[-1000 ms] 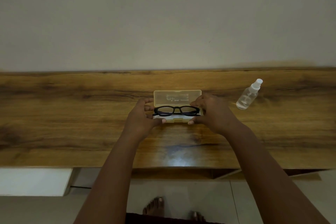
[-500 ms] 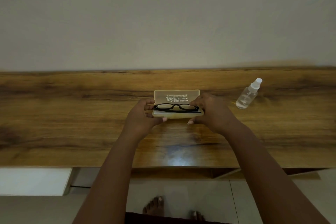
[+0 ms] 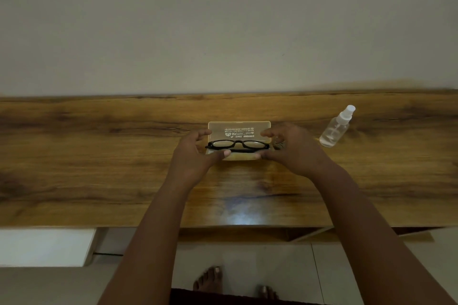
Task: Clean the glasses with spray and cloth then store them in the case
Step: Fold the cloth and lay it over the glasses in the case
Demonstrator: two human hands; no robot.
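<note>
— The glasses [image 3: 237,145] have sunk since a second ago; they were held up clear of the tray, lenses facing us, and now they lie flat and low in the open case [image 3: 239,131] at the centre of the frame; the hands have loosened off them too.

— So that's the storing step?

— I'd say so; the left hand [image 3: 195,156] has its fingers curled half-open round the left end of the case, thumb on the front edge; the right hand [image 3: 290,150] is spread the same way at the right end; neither looks to be pinching the frame now, though whether fingertips touch it I cannot tell.

— And the spray?

— The spray bottle [image 3: 336,127] stands alone to the right on the worktop [image 3: 99,156], well apart from the hands; no cloth in sight.

— What's left, then?

— Judging by the lid standing upright behind the glasses, closing it; that wants the folded arms tucked fully inside the tray first, then the lid swung forward and pressed shut evenly with both hands.
</note>
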